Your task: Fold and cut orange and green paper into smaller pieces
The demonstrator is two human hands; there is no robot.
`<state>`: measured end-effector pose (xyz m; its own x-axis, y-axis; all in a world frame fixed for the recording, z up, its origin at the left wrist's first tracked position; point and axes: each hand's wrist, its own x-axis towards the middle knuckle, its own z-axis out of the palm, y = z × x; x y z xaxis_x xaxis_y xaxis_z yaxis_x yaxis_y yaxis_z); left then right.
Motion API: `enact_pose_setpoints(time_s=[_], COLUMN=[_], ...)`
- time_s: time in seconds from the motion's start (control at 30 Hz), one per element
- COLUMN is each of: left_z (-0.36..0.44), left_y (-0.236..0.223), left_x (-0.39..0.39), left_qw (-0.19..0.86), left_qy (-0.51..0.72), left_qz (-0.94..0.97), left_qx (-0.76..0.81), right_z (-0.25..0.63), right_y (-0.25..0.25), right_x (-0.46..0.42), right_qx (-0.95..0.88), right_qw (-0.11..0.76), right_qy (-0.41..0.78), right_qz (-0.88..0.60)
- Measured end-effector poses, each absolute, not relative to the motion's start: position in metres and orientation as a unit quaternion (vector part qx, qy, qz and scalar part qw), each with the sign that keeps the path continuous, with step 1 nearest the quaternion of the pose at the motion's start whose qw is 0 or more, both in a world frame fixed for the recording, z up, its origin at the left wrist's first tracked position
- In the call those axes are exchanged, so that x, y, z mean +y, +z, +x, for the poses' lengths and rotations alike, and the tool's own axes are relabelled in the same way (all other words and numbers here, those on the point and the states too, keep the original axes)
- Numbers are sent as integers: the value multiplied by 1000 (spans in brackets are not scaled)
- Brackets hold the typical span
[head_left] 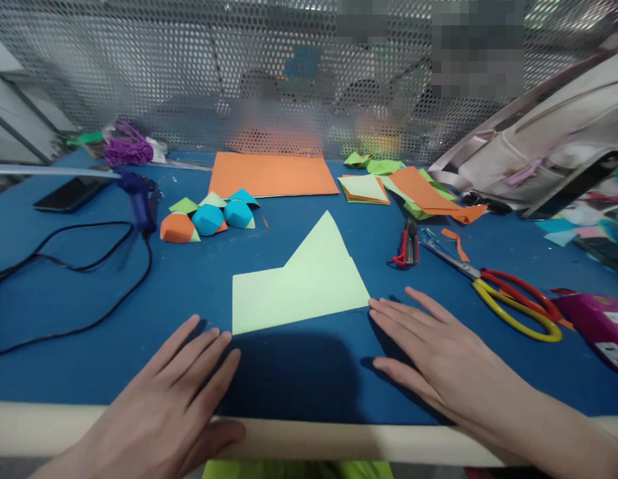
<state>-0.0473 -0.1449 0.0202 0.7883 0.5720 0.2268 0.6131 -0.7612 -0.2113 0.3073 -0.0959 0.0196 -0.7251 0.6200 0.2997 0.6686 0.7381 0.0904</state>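
A pale green sheet of paper point(303, 283), folded so one corner rises to a point, lies flat on the blue table point(299, 379). My left hand point(173, 399) rests flat on the table's front edge, fingers stretched out, fingertips just short of the sheet's lower left corner. My right hand point(433, 352) lies flat and open too, its fingertips touching the sheet's lower right corner. Neither hand holds anything.
Folded paper shapes point(209, 216) in orange, blue and green sit behind the sheet, with an orange sheet point(271, 174) farther back. Red-and-yellow scissors point(508, 293), a small red cutter point(407, 246), paper scraps point(413, 189), a magenta stapler point(598, 322), a glue gun point(142, 196) with black cable point(79, 266), a phone point(69, 193) and a bag point(548, 146) surround them.
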Motion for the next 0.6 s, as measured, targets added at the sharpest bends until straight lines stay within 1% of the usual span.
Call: enact_pose_setpoints(time_s=[0.07,0.13,0.23,0.33,0.43,0.6], left_z=[-38,-24,-6,-3,-10,-21], left_y=[24,27,25,21,24,35], left_x=[-142,-138,-132,-128,-130,-128], left_qw=[131,107,53,46,72,109], left_qy=[-95,-120,-137,-128,-126,-159], left_qz=[-934,-938,-949,-949,-946,-929], left_qx=[-319,-307,-279,-285,-291,-315], right_z=[293,272,241,236,255,278], right_y=[25,25,15,4,4,24], right_x=[-92,-89,-87,-87,-87,-77], right_qx=[-925,-939,-963,-968,-968,-953], right_qw=[143,149,108,75,89,191], right_qy=[-96,-52,63,111,91,11], right_qz=[-338,-305,-239,-212,-218,-235])
